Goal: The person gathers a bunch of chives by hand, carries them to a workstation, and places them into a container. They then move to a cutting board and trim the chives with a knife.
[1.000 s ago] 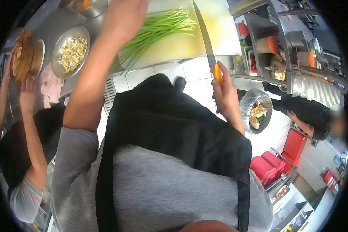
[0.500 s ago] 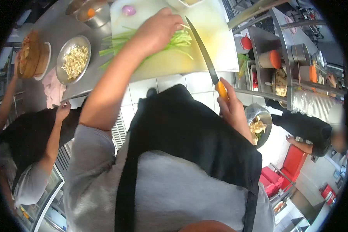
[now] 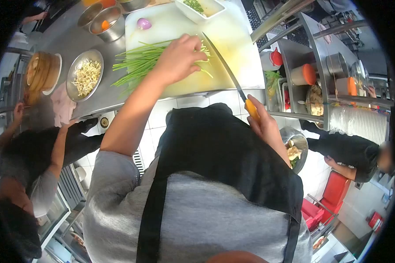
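Note:
A bunch of long, thin green chives (image 3: pixel 138 61) lies across the white cutting board (image 3: pixel 162 24). My left hand (image 3: pixel 182 59) rests over the bunch near its right end, fingers curled round the stalks; what lies under the palm is hidden. In my right hand (image 3: pixel 264 120) is the yellow handle of a long knife (image 3: pixel 226 66). Its blade points up and left over the board, with the tip just right of my left fingers. Farther back on the board are a peeled purple shallot (image 3: pixel 144 23) and a white dish (image 3: pixel 206 15) holding chopped greens.
Left of the board stand a metal bowl (image 3: pixel 100 70) of bean sprouts, metal pots (image 3: pixel 114 33), a pink cloth (image 3: pixel 62 103) and bamboo steamers (image 3: pixel 37 74). Steel shelving (image 3: pixel 289 55) rises at right. Co-workers (image 3: pixel 28 151) (image 3: pixel 346 149) stand on both sides. A food bowl (image 3: pixel 302 147) is near my right forearm.
My left hand has shifted slightly down and left over the chives, its fingers more spread. The knife remains in my right hand at much the same angle. The whole view has shifted a little.

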`<action>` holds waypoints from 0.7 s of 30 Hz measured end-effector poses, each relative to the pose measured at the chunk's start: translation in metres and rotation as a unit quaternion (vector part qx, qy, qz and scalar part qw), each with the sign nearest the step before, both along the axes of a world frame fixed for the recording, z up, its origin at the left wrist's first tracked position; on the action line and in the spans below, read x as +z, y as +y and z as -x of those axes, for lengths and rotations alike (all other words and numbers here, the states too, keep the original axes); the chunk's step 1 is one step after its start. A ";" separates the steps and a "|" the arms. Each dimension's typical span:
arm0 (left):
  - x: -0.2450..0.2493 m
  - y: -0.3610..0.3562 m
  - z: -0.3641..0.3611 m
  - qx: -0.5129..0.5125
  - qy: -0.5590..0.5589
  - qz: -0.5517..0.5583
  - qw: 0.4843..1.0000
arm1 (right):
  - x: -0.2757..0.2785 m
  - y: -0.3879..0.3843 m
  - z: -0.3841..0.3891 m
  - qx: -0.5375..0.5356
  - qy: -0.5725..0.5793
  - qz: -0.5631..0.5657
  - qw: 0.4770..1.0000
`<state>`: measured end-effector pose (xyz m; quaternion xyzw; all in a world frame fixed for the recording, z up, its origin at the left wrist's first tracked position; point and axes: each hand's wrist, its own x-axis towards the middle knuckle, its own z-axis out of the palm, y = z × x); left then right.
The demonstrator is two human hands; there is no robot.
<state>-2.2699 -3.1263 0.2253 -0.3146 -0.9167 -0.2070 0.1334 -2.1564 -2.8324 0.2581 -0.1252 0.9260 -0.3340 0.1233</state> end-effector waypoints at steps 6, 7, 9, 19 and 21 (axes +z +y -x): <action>-0.013 0.000 0.002 0.031 0.032 -0.090 0.995 | -0.001 0.002 0.002 -0.006 -0.028 0.047 0.998; -0.009 -0.002 0.006 0.029 0.027 -0.077 0.996 | 0.000 0.003 0.006 0.000 -0.024 0.047 0.999; 0.001 -0.005 0.003 0.019 0.003 -0.045 0.999 | -0.003 0.006 0.006 0.005 -0.031 0.051 0.998; -0.006 -0.005 0.016 0.003 -0.051 -0.154 0.987 | -0.005 0.002 0.011 -0.011 -0.067 0.050 0.996; 0.009 -0.014 0.024 -0.008 -0.085 -0.241 0.967 | 0.003 -0.004 0.010 -0.034 -0.100 0.045 0.993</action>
